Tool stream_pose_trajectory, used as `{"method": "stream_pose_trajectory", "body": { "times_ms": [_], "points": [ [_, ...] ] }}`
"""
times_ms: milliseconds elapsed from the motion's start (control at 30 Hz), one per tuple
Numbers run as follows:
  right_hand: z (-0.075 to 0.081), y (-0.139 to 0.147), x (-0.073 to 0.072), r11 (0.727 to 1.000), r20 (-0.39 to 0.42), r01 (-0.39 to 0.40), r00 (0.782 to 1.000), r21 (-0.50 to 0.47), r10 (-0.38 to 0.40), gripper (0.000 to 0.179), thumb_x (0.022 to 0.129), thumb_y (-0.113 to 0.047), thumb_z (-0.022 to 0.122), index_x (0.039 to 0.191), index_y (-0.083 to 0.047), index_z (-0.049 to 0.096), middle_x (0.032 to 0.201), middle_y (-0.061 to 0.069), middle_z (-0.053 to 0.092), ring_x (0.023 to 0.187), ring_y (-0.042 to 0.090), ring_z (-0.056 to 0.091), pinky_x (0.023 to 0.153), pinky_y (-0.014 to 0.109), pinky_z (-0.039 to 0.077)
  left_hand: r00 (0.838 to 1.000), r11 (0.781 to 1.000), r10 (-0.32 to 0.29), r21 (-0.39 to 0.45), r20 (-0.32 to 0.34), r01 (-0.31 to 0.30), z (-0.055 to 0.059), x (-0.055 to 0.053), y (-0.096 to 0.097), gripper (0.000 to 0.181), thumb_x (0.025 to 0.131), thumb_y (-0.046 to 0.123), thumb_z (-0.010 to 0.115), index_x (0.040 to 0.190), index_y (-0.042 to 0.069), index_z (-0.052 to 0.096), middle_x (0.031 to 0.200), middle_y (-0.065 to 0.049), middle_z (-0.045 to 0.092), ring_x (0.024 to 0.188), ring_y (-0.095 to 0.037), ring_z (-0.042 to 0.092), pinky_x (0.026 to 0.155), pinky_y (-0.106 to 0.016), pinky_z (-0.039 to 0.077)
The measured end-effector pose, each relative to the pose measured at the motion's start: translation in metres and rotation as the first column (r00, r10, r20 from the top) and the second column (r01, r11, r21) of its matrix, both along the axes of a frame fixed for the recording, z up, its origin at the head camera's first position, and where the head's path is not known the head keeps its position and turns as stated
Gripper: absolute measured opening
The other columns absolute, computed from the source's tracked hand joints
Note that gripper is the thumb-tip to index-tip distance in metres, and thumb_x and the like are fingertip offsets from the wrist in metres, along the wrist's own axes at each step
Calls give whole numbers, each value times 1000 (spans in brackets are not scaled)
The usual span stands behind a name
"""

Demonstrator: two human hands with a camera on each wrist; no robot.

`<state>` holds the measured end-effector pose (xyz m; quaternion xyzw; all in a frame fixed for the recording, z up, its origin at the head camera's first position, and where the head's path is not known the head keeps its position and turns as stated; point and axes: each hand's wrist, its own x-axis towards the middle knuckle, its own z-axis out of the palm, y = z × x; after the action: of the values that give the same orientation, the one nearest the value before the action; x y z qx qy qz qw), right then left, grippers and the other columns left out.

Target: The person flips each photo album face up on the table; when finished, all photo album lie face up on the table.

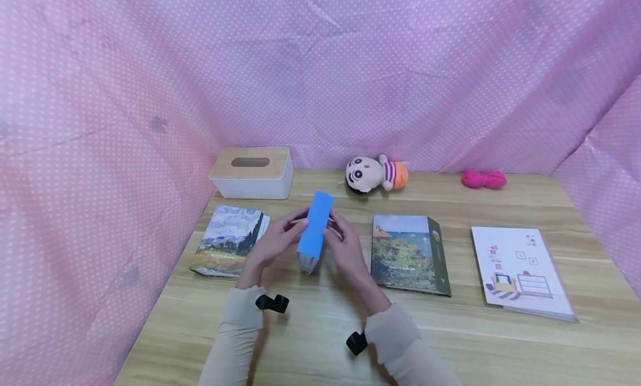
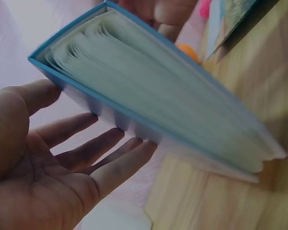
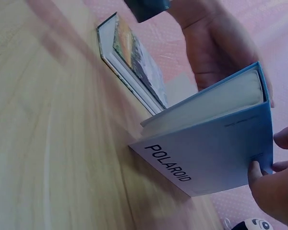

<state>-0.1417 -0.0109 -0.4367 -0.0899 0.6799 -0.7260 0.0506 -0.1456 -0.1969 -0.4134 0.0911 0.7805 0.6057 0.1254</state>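
A blue-spined photo album (image 1: 316, 222) stands upright between both hands, spine up and page edges down. Its pale cover (image 3: 206, 153) reads POLAROID, and its pages (image 2: 129, 81) show from the end. My left hand (image 1: 280, 237) touches one cover; in the left wrist view its fingertips (image 2: 116, 134) lie spread along that side with the palm apart from it. My right hand (image 1: 345, 247) touches the opposite cover near the spine, and its fingertips (image 3: 254, 172) show at the right edge of the right wrist view. Whether the album rests on the table is unclear.
A painted-cover album (image 1: 227, 241) lies left, a green photo album (image 1: 400, 252) right, and a white booklet (image 1: 521, 272) farther right. Along the back are a tissue box (image 1: 250, 180), a plush doll (image 1: 365, 174) and pink yarn (image 1: 483, 179) on the wooden table (image 1: 310, 341).
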Motion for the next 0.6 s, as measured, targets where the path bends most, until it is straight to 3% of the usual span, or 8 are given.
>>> {"method": "stream_pose_trajectory", "body": {
  "times_ms": [267, 367, 600],
  "points": [
    [-9, -13, -1, 993, 56, -100, 994, 61, 96, 49, 101, -30, 48, 147, -30, 34, 153, -8, 33, 143, 14, 29, 119, 42, 17, 995, 995, 52, -80, -85, -59, 5, 2, -18, 49, 101, 29, 48, 148, 22, 36, 144, -13, 45, 127, -35, 49, 97, -50, 47],
    [-16, -18, -1, 986, 104, -132, 987, 107, 121, 49, 101, -34, 47, 148, -33, 32, 156, -10, 27, 145, 13, 22, 118, 42, 19, 991, 983, 94, -151, -91, -107, 7, 3, -23, 49, 101, 27, 49, 148, 23, 37, 145, -13, 45, 128, -37, 48, 100, -54, 44],
    [-35, -30, 2, 958, 120, -163, 983, 236, 138, 58, 97, -41, 52, 150, -29, 30, 159, 2, 22, 145, 26, 22, 114, 47, 28, 983, 942, 183, -279, -33, -185, 13, 7, -30, 60, 96, 31, 58, 149, 16, 35, 144, -17, 44, 126, -40, 49, 94, -56, 47]
  ]
}}
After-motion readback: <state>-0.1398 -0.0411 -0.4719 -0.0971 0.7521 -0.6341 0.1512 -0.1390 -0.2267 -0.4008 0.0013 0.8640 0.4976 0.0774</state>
